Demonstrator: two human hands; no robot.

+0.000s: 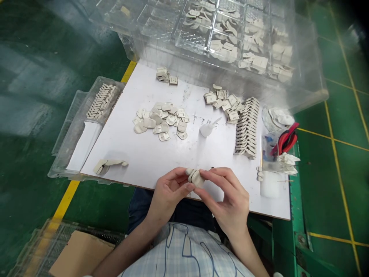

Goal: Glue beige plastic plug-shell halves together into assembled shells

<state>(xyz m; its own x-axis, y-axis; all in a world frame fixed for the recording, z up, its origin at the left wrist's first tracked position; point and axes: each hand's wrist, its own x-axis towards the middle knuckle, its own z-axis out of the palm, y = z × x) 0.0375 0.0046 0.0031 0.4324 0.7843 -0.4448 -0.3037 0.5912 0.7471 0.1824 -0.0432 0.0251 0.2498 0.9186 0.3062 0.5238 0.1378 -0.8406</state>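
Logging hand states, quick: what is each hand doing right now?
Left hand: closed on the small beige plastic part.
Right hand: fingertips pinching the same part.

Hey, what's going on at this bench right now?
A person seated at a white board pinches a small beige plastic part between the left hand and right hand, just above the board's near edge. A loose pile of similar parts lies mid-board, and a row of stacked parts stands to its right. A clear tray at the left holds another row; a small white bottle sits between pile and row.
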